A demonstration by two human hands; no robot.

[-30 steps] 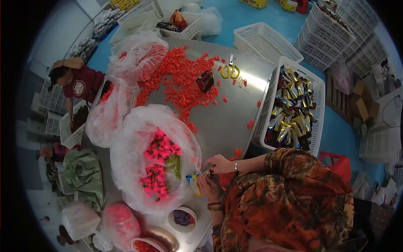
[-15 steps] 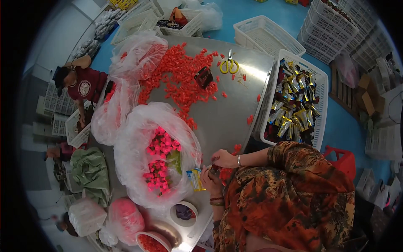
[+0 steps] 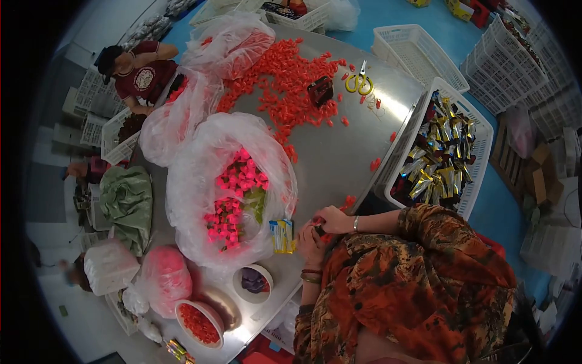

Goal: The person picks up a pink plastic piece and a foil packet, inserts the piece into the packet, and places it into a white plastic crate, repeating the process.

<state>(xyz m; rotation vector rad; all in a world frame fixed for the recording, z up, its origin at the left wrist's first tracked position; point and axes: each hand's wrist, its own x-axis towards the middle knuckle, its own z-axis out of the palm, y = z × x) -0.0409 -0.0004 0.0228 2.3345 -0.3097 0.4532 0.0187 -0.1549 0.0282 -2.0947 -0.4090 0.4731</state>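
My left hand (image 3: 310, 245), with bangles at the wrist, is closed around a small dark piece (image 3: 319, 230). My right hand (image 3: 335, 219), wearing a silver bracelet, meets it with fingers bent together at the same piece; what its fingertips pinch is hidden. Right beside my left fingertips is a blue-and-yellow packet (image 3: 282, 236). Small red pieces (image 3: 328, 238) show just behind the hands, close to my shirt. Left of the packet, a large clear plastic bag (image 3: 191, 212) stands open, with bright pink pieces (image 3: 225, 224) inside.
Across the metal table (image 3: 327, 161) lie a heap of red pieces (image 3: 291, 91), a dark maroon item (image 3: 320, 91) and yellow-handled scissors (image 3: 359, 84). A white crate (image 3: 479, 176) of shiny packets stands to the right. Two bowls (image 3: 271, 291) (image 3: 219, 340) sit nearer. A co-worker (image 3: 144, 76) is at far left.
The view has shifted, so the table's contents sit higher in it. My hands stay together at the dark piece. The co-worker at far left has raised one arm toward the face.
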